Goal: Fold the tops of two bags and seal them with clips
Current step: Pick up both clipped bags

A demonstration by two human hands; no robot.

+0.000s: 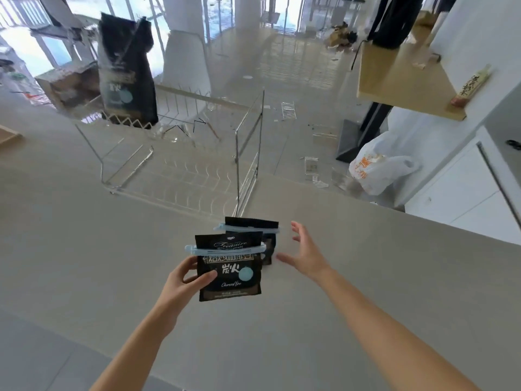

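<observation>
the left hand (188,277) grasps the near black bag (229,273) by its left edge, thumb across the front face and fingers behind, holding it upright just over the grey countertop (84,249). a pale blue clip (225,250) runs across this bag just above the left thumb, below a short folded flap at the top. the clip's ends stick out past both sides of the bag.

the right hand (306,251) is released, fingers spread and palm turned toward the bags, holding nothing. it hovers just beside the right edge of the far black bag (266,244), apart from it by a narrow gap.

the far black bag stands behind the near one, between the two hands and further from the person, mostly hidden by the near bag. a second pale blue clip (248,230) lies across its top, below a strip of folded bag.

beyond both hands a wire rack (180,170) sits on the countertop. far past the left hand a larger black bag (127,71) stands upright. to the right of the right hand, down on the floor, lies a white plastic bag (380,167) with orange print.
</observation>
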